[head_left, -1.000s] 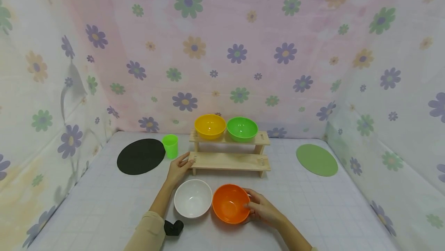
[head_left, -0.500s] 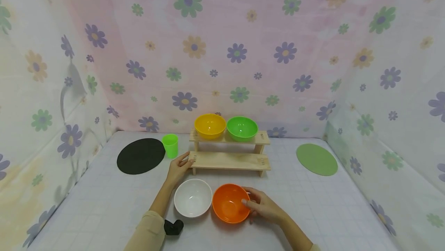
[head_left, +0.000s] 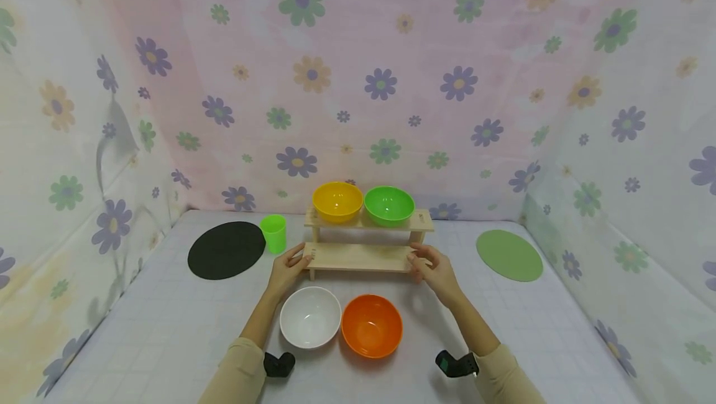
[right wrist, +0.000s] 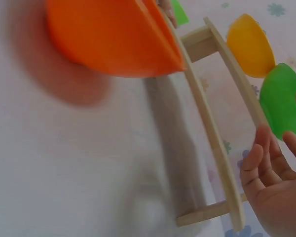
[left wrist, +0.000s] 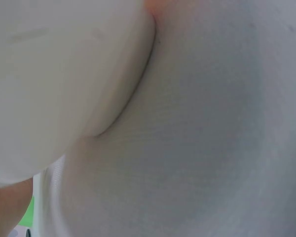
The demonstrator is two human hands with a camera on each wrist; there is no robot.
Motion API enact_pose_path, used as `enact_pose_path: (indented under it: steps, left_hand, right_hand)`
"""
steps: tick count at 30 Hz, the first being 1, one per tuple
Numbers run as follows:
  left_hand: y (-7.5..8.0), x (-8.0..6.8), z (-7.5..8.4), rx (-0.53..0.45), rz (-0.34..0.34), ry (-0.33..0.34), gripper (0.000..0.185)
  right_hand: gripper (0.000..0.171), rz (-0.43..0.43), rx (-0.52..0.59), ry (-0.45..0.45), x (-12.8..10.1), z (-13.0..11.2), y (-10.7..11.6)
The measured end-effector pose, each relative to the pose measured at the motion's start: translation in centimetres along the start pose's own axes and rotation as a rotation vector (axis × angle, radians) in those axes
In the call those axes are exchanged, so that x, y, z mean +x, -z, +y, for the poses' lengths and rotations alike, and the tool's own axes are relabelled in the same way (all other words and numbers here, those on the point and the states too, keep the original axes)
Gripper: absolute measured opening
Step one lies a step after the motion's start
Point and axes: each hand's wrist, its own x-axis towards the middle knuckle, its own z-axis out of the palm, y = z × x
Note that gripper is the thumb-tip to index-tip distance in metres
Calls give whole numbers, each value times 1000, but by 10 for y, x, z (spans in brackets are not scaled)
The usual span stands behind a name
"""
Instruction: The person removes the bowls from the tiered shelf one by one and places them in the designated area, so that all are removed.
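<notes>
A two-step wooden shelf (head_left: 358, 257) stands at the middle of the table. My left hand (head_left: 286, 275) grips the left end of its lower board, thumb on top. At the other end, my right hand (head_left: 439, 275) has its fingertips over the board's corner; the right wrist view shows these fingers spread and loosely bent. An orange bowl (head_left: 371, 327) and a white bowl (head_left: 310, 318) sit side by side in front of the shelf, between my forearms. On the upper board are a yellow bowl (head_left: 337, 202) and a green bowl (head_left: 390, 206). The white bowl (left wrist: 49, 89) fills much of the left wrist view.
A bright green cup (head_left: 273, 234) stands left of the shelf, beside a black round mat (head_left: 226, 250). To the far right lies a green round mat (head_left: 509, 255). Flowered cloth (head_left: 380, 112) encloses the table at the back and both sides.
My right hand has let go of the orange bowl and moved forward to the right end of the shelf's lower board. The left hand and the bowls have stayed in place.
</notes>
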Motion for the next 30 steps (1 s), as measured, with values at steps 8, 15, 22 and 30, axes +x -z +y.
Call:
enact_pose_path:
  steps: [8, 15, 22, 30]
  left_hand:
    - [0, -1, 1, 5, -6, 9, 49]
    - [0, 3, -6, -1, -10, 19, 49]
    - [2, 12, -21, 3, 0, 10, 51]
    - [3, 16, -30, 17, 21, 7, 50]
  right_hand:
    - [49, 129, 33, 7, 32, -16, 1]
    - [58, 99, 43, -66, 49, -23, 2]
    - [67, 35, 118, -106, 64, -26, 1]
    - [74, -54, 241, -141, 72, -31, -2]
